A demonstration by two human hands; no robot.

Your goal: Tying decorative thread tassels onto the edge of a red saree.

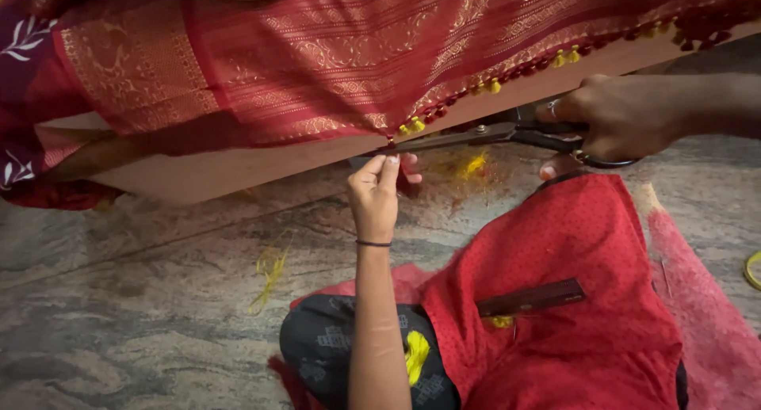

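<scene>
A dark red woven cloth (317,53) with gold patterns lies over a wooden board (238,168), and small yellow and red tassels (483,87) hang along its edge. My left hand (376,192) pinches a tassel thread at the cloth's lowest point. My right hand (626,117) grips black-handled scissors (483,134). Their blades point left and the tips reach the pinched thread.
Loose yellow thread scraps (269,271) and red and yellow trimmings (473,168) lie on the grey stone floor (143,299). My lap is covered by red dotted fabric (579,299) with a dark wooden stick (533,297) on it. A yellow tuft (415,354) rests on black printed cloth.
</scene>
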